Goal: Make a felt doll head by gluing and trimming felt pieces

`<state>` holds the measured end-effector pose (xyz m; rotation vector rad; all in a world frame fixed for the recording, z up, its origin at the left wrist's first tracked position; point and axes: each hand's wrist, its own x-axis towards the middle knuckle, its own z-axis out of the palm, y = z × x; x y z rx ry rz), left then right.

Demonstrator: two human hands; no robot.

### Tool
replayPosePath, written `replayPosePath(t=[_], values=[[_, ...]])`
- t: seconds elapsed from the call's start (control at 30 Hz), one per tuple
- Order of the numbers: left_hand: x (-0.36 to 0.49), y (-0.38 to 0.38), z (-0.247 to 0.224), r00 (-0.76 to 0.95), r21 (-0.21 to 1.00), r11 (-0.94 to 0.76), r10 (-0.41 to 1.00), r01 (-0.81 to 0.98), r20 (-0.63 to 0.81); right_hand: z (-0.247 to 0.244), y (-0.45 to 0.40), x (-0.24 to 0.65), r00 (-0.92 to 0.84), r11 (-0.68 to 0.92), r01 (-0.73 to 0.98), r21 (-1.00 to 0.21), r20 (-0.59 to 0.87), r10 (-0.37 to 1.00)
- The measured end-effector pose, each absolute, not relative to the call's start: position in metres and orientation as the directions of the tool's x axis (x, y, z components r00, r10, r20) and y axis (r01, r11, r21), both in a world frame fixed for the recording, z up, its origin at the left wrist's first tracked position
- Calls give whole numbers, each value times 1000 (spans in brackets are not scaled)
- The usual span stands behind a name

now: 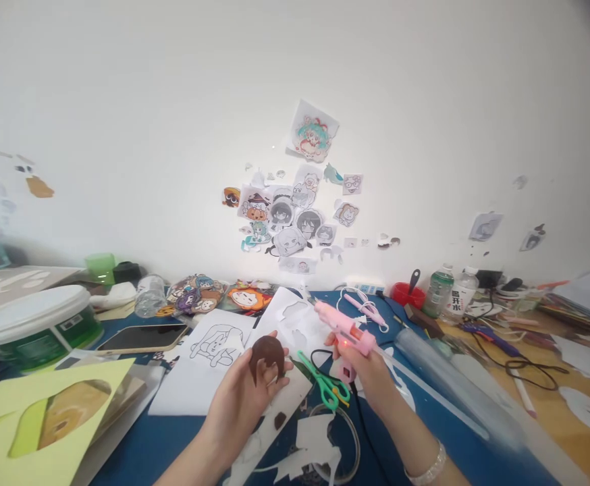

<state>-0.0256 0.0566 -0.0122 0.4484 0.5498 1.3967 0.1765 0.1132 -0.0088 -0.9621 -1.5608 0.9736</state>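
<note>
On the counter (143, 439), a tub (32, 344) stands at far left, a phone (146, 339) to its right. A drawing sheet (183, 385) lies right of the phone, beside the left hand (237, 395), which holds a cut piece (267, 356). Scissors (324, 381) lie between this and the right hand (363, 368), which holds a glue gun (343, 327). At back right, a bowl (406, 297) sits left of two bottles (438, 293).

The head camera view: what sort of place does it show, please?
Probably a craft desk: the right hand holds a pink glue gun, green scissors lie nearby, and paper drawings cover part of the wall.
</note>
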Motion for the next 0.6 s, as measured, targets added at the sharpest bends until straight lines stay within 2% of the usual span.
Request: replayPosePath(t=[0.1, 0.3, 0.4, 0.6], values=[[-26, 60, -17, 95, 585, 108, 994, -803, -53, -13, 102, 169, -290, 365, -20, -931, 355, 889], [-23, 64, -27, 119, 583, 87, 993, -808, 17, -23, 96, 157, -496, 372, -134, -919, 387, 778], [-21, 62, -29, 140, 602, 96, 990, -792, 26, -22, 90, 154, -510, 363, -150, -920, 386, 769], [-17, 57, -29, 202, 629, 128, 978, -767, 48, -19, 83, 153, -457, 369, -73, -927, 360, 813]])
